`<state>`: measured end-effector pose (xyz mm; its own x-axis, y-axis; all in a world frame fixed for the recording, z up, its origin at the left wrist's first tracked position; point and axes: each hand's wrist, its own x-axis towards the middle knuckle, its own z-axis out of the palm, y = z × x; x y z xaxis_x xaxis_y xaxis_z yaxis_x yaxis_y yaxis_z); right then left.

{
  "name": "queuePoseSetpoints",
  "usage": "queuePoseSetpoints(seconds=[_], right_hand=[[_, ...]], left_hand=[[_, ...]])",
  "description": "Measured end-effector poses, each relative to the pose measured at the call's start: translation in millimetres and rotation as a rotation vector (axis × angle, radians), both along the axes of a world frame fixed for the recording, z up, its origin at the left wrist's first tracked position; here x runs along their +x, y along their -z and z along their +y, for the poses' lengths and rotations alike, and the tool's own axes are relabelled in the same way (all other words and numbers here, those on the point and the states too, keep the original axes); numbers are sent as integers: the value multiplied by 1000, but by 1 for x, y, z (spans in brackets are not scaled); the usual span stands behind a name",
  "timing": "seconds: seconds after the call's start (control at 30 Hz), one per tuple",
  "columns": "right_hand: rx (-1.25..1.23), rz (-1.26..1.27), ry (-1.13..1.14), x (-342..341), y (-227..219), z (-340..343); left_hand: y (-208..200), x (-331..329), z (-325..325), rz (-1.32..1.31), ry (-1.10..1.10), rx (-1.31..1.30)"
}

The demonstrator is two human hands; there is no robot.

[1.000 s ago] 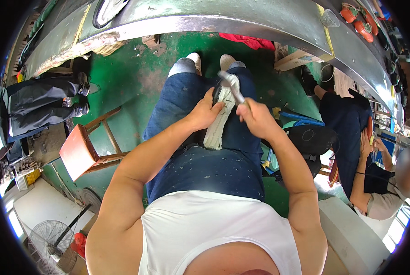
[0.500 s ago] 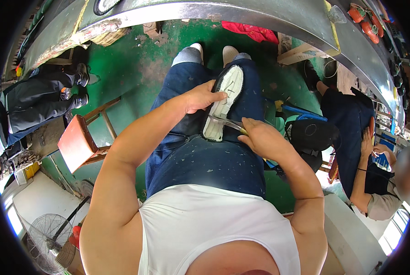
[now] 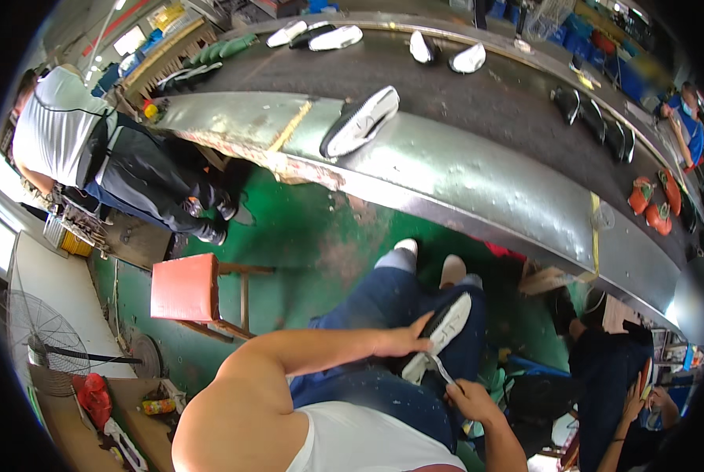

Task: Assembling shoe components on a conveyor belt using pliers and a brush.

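A black-edged shoe [image 3: 451, 321] lies on my thigh with its white underside facing up. My left hand [image 3: 409, 340] is closed on its side, the thumb pressed across the white face. In the fingers of my right hand [image 3: 475, 401] is a slim metal tool [image 3: 440, 368], its tip at the lower end of the shoe. Blur hides what kind of tool it is. Another black and white shoe [image 3: 361, 123] rests on the metal edge of the long bench in front of me.
On the bench's dark belt [image 3: 478, 110] stand several white and black shoes, with orange shoes [image 3: 657, 206] at the right. A red-topped stool [image 3: 185, 288] stands to my left, near a co-worker [image 3: 68, 126]. Another person [image 3: 615, 377] sits at my right. A fan [image 3: 41, 338] is at the far left.
The view has tilted up and swung left, bringing the bench top and its shoes into sight. Both hands keep their hold; the tool's tip stays near the shoe's lower part.
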<state>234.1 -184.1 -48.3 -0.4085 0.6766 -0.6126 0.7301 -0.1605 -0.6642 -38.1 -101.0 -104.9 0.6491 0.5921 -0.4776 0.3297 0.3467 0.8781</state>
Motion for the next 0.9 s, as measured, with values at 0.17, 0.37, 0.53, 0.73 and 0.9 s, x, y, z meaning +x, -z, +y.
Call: queuePoseSetpoints(seconds=[0.17, 0.37, 0.53, 0.73, 0.9], right_hand=[[208, -169, -197, -12, -19, -15], [222, -219, -203, -12, -25, -16], [-167, 58, -167, 11, 2, 8], [-429, 39, -27, 26, -19, 18], [237, 82, 165, -8, -24, 8]], left_hand=[[7, 3, -17, -133, -158, -92], [17, 21, -21, 16, -236, 157], [36, 5, -29, -18, -140, 176], [-1, -10, -28, -36, -3, 6], [7, 2, -25, 48, -10, 177]])
